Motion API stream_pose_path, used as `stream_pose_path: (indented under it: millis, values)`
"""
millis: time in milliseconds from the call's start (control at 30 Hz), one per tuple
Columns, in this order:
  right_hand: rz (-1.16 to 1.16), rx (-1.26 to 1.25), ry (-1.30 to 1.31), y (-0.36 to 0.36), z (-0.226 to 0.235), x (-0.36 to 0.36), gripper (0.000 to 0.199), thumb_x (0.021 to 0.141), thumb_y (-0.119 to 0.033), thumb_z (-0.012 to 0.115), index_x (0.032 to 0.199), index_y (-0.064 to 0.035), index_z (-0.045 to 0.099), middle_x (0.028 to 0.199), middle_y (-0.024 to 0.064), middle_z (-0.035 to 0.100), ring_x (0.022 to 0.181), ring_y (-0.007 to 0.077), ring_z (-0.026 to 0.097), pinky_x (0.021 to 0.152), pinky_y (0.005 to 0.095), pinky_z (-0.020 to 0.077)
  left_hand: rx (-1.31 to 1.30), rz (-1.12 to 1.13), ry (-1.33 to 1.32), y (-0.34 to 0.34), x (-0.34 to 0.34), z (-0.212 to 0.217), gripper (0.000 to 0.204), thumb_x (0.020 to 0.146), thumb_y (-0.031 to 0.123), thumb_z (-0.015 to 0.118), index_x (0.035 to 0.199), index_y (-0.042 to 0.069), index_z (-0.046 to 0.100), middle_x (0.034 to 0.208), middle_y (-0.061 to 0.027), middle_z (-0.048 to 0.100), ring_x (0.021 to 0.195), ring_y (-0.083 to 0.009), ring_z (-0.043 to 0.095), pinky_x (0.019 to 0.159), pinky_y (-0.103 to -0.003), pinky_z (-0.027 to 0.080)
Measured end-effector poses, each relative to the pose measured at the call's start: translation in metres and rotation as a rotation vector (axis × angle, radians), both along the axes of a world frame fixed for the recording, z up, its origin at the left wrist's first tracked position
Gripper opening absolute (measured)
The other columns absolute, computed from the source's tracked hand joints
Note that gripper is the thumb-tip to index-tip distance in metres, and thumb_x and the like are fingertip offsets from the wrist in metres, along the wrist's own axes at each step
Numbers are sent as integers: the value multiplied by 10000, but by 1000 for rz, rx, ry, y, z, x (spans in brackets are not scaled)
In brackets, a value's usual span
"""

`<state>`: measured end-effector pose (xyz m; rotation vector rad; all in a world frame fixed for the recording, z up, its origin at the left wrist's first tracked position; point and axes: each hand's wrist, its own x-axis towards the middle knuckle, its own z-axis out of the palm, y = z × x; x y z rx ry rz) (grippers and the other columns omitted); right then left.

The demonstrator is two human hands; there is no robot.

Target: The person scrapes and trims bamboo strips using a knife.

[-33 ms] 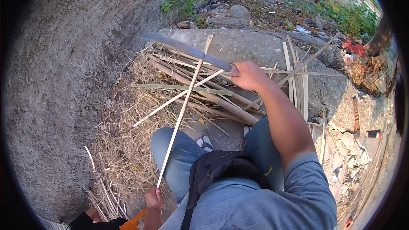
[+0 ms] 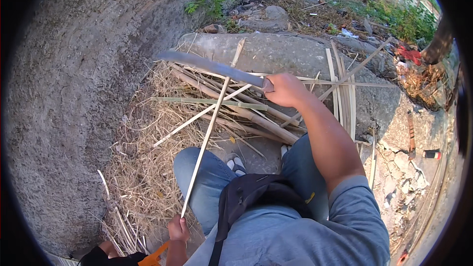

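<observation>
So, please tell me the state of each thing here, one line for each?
Left hand: closed on the near end of the strip.
Strip: long, pale, straight, running up under the blade.
Right hand: closed on the blade's handle.
Blade: held out flat, pointing left, across the strip.
Sticks: lying loose in a heap.
Straw: dry, spread on the ground.
</observation>
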<state>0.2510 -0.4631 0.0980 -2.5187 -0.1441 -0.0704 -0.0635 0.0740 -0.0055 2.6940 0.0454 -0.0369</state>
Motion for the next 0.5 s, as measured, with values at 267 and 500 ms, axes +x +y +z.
stream_pose_path:
  millis: [267,500]
  values:
    - [403,-232,-95,40,-6,-20,135,717,-223,696,845,-180,683,761,95,696,772,356,689,685,483,521,10,-12,13,6,2,-3,622,1030,555,368,750,12,488,681,-251,537,678,-512,564,590,-534,428]
    - [-151,87,13,-24,-24,22,263,820,-261,678,1004,-77,714,950,198,724,924,426,682,790,521,530,62,-2,37,4,11,6,562,1027,496,405,750,14,491,667,-243,539,672,-507,572,583,-529,435]
